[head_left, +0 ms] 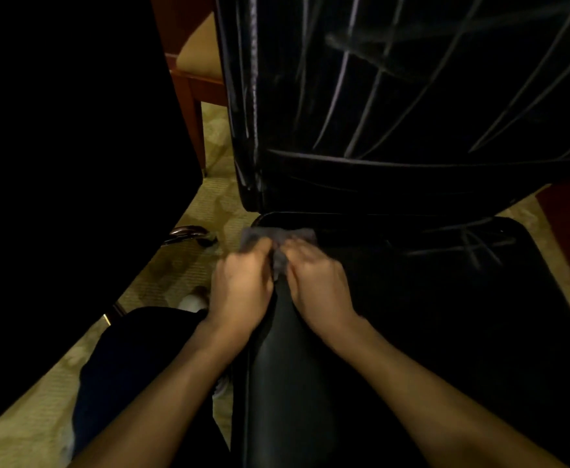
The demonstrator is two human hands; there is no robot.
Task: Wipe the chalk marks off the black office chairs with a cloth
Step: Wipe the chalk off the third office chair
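both hands bunch the cloth at the seat's rear corner

gripping together, the left hand (239, 292) and right hand (317, 285) pinch a grey cloth (278, 244) between curled fingers at the 12 o'clock edge of the seat (445, 315). the backrest (412, 96), from 12 to 2 o'clock, carries many chalk lines (361, 106); fainter ones cross the seat at 3 o'clock. judging by this, wiping has barely started; next the cloth needs pressing flat against the marks. motion blur hides the fingertips, and a second dark chair (57, 146) at 9 o'clock shows no detail.
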